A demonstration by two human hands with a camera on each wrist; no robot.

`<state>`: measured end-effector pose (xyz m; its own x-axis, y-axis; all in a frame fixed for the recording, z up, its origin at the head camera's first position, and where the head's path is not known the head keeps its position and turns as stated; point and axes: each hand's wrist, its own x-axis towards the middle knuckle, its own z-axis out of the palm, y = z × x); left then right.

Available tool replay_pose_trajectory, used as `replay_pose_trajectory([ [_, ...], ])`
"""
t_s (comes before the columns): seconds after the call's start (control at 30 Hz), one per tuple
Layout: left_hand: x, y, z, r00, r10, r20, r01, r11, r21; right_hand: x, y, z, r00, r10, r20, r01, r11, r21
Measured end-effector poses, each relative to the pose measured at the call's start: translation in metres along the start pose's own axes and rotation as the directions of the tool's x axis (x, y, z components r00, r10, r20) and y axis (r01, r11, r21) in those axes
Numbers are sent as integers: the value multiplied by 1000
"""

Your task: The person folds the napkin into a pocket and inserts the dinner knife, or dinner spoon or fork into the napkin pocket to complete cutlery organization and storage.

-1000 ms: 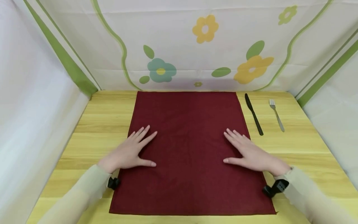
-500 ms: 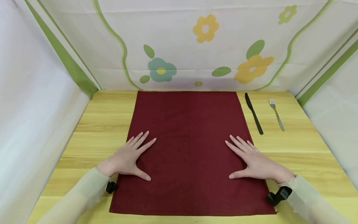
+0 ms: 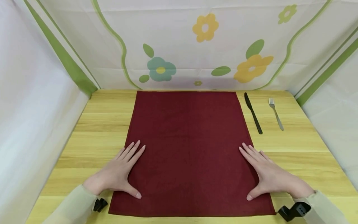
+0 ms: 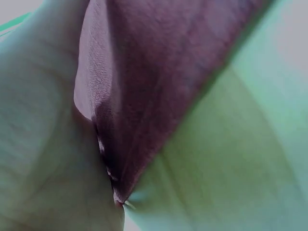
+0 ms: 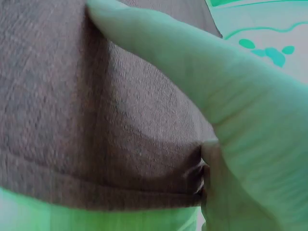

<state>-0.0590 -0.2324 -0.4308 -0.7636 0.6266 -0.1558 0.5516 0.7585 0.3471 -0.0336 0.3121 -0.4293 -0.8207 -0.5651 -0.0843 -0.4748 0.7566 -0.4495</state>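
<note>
Lying between and partly under left hand [image 3: 117, 173], right hand [image 3: 270, 175]: dark-red cloth [image 3: 190, 149].

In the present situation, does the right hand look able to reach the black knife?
Probably yes. The black knife lies on the table ahead of the right hand, just beside the red cloth, and nothing visible stands between hand and knife.

Parts of red cloth [image 3: 190, 149] invisible under hands [image 3: 114, 174] [image 3: 269, 176].
</note>
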Motion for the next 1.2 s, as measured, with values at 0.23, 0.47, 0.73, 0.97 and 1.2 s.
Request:
replay_pose_trajectory([
  [0.23, 0, -2, 0, 1000, -3, -11, 3, 1000, 8, 0, 4, -3, 999, -51, 18, 52, 997, -61],
  [0.47, 15, -15, -20, 992, -7, -129, -4, 997, -79, 20, 1, -24, 1000, -14, -22, 16, 995, 102],
  [0.73, 90, -46, -104, 925, -216, -312, 118, 945, -304, 93, 22, -106, 947, 269, -176, -213, 935, 285],
  [0.97, 142, -88, -120, 848, -405, -343, 193, 837, -512, 155, 66, -125, 859, 468, -206, -336, 820, 463],
  [1.2, 165, -125, -104, 760, -560, -330, 231, 707, -668, 193, 97, -111, 816, 531, -226, -357, 773, 525],
])
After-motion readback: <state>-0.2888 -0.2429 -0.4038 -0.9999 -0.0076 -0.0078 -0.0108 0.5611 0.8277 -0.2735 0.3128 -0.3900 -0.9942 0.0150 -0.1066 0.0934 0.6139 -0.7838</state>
